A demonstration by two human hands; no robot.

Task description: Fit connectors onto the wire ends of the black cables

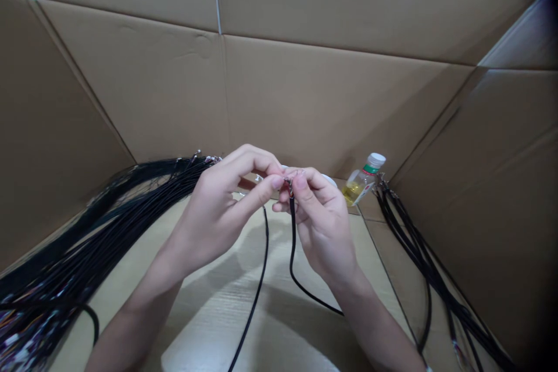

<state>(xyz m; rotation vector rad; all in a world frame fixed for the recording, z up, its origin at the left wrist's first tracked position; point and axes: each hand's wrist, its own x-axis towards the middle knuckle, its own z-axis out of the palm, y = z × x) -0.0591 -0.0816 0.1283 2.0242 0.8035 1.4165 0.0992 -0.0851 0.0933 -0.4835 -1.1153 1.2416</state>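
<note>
Both hands meet over the middle of the table at the end of a black cable point(293, 244). My left hand point(226, 203) pinches the thin wires point(288, 183) that come out of the cable's sheath, thumb and forefinger closed. My right hand point(320, 209) grips the same wire end from the other side, its thumb pressed to the fingers. From there the cable hangs down and curves right, passing behind my right forearm. A second length of black cable point(260, 285) runs down the table between my arms. The fingers hide part of the wires.
A large bundle of black cables point(126, 226) lies at the left, with coloured wire ends at its near end. At the right lie more black cables point(418, 244) beside a bottle of yellow liquid point(360, 183). Cardboard walls point(340, 99) enclose the table point(209, 296).
</note>
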